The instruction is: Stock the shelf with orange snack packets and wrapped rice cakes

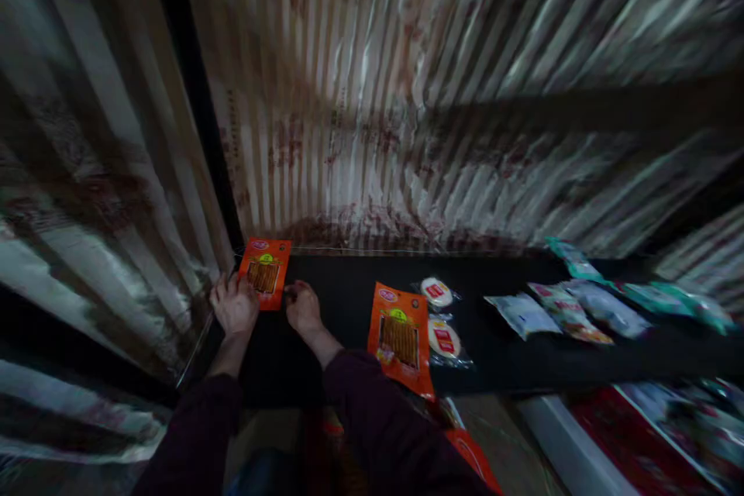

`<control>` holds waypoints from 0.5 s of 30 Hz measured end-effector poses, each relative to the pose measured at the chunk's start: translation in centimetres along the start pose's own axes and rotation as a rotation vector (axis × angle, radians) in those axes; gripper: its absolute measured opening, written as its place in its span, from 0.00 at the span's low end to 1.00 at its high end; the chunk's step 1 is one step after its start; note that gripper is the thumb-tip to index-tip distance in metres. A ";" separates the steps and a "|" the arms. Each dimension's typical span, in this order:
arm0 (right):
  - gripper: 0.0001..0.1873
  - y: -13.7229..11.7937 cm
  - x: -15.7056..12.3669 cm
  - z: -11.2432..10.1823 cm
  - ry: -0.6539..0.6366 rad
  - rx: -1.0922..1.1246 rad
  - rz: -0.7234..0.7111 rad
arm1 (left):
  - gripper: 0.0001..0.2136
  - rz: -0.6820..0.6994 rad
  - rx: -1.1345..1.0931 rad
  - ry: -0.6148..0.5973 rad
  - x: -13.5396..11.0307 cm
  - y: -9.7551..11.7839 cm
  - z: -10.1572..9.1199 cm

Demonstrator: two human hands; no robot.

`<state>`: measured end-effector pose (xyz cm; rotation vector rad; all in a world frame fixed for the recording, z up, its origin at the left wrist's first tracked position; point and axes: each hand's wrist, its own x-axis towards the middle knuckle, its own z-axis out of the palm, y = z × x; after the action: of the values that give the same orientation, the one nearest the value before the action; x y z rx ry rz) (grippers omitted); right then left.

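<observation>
An orange snack packet (pixel 265 273) stands at the far left end of a dark shelf (pixel 349 302), leaning toward the corrugated wall. My left hand (pixel 233 304) grips its lower left edge with fingers curled. My right hand (pixel 302 307) pinches its lower right corner. Both sleeves are dark. A second orange packet (pixel 400 338) lies flat on the shelf to the right of my right arm.
Two round white wrapped snacks (pixel 437 293) (pixel 444 341) lie beside the second packet. Several pale and green packets (pixel 566 311) are spread along the shelf's right part. Corrugated metal sheets (pixel 442 93) form the back and left walls. More red packaging (pixel 604 434) sits below right.
</observation>
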<state>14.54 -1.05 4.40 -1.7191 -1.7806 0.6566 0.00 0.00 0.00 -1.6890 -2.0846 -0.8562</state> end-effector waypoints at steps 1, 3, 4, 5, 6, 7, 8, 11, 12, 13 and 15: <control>0.16 0.3 -0.4 -0.5 -0.002 0.002 0.012 | 0.17 0.000 -0.011 -0.003 -0.4 0.0 -0.3; 0.15 0.8 -1.3 -1.5 -0.004 0.004 0.042 | 0.16 0.003 -0.031 -0.020 -1.1 0.0 -0.7; 0.15 1.1 -1.7 -2.0 -0.006 0.005 0.057 | 0.16 0.004 -0.037 -0.032 -1.3 0.0 -0.8; 0.14 1.3 -2.0 -2.4 -0.005 0.005 0.074 | 0.17 0.004 -0.041 -0.044 -1.6 0.1 -1.0; 0.14 1.5 -2.4 -2.8 -0.009 0.007 0.088 | 0.17 0.006 -0.042 -0.059 -1.8 0.3 -1.1; 0.14 1.6 -2.7 -3.2 -0.017 0.012 0.096 | 0.18 0.008 -0.040 -0.077 -2.0 0.5 -1.3; 0.14 1.7 -3.0 -3.5 -0.028 0.019 0.099 | 0.19 0.011 -0.036 -0.098 -2.2 0.7 -1.4; 0.15 1.8 -3.6 -4.2 -0.066 0.043 0.081 | 0.20 0.014 0.003 -0.169 -2.5 1.1 -1.7; 0.15 1.8 -3.6 -4.2 -0.069 0.047 0.078 | 0.19 0.012 0.016 -0.184 -2.6 1.1 -1.8; 0.16 1.7 -3.6 -4.2 -0.072 0.051 0.072 | 0.19 0.006 0.021 -0.187 -2.6 1.1 -1.8; 0.16 1.7 -3.4 -3.9 -0.089 0.079 0.042 | 0.20 -0.020 0.029 -0.190 -2.5 1.0 -1.7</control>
<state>18.49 -4.48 5.81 -1.7024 -1.7575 0.8218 1.40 -2.85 0.08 -1.7994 -2.2287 -0.6908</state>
